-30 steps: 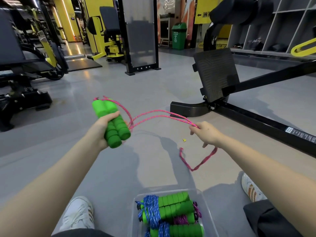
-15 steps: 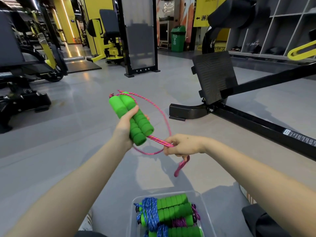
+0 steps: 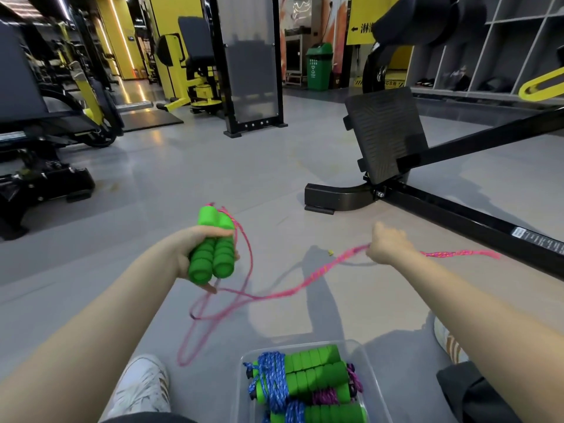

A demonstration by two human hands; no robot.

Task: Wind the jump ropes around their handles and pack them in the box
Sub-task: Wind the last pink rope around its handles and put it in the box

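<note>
My left hand (image 3: 195, 248) grips the two green foam handles (image 3: 213, 254) of a jump rope, held side by side and nearly upright. Its pink rope (image 3: 290, 288) runs from the handle tops, loops down past my left shoe and stretches right to my right hand (image 3: 389, 244), which pinches it; a doubled end trails off to the right. The clear plastic box (image 3: 377, 389) stands on the floor between my legs, holding wound jump ropes (image 3: 302, 380) with green handles and blue and purple cords.
I sit on a grey gym floor (image 3: 183, 178). A black machine frame with a footplate (image 3: 387, 132) lies ahead on the right. Other gym machines (image 3: 39, 123) stand at the left and back. My shoes (image 3: 143, 386) flank the box.
My right hand has moved out to the right, pulling the pink rope taut away from the handles. My left hand has lowered and turned the handles more upright. A loop of rope now hangs low.
</note>
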